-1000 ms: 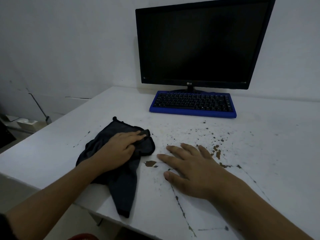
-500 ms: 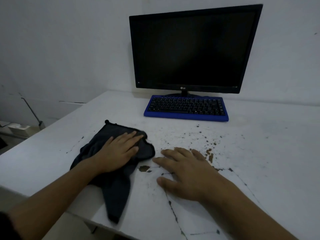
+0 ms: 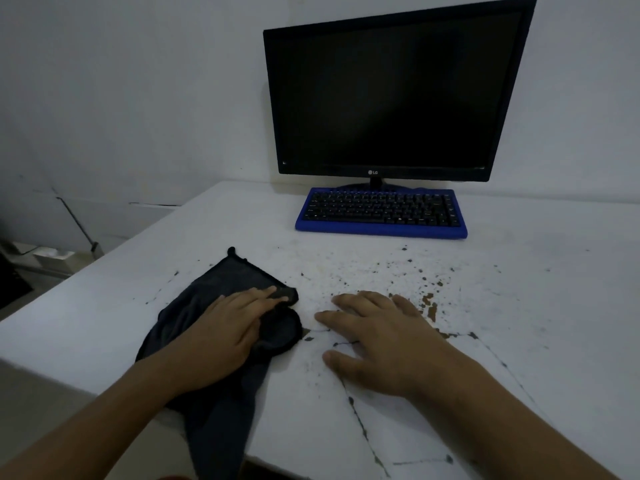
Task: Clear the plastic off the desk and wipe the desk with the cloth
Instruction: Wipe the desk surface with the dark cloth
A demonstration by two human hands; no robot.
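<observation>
A dark grey cloth (image 3: 227,284) lies crumpled on the white desk (image 3: 519,289), one end hanging over the front edge. My left hand (image 3: 221,337) presses flat on the cloth with straight fingers. Just to its right, my right hand (image 3: 381,337) rests palm down on the bare desk, fingers spread. The desk surface there is chipped and speckled with brown and dark marks (image 3: 429,304). No plastic is visible.
A black monitor (image 3: 394,91) stands at the back against the wall, with a blue keyboard (image 3: 381,213) in front of it. Cracks run across the desk's near part. The desk's left edge drops to the floor, where pale objects (image 3: 48,254) lie.
My left hand has stayed flat on the cloth while the cloth bunched slightly under it. The right hand has hardly moved on the desk. The view has shifted a little.
</observation>
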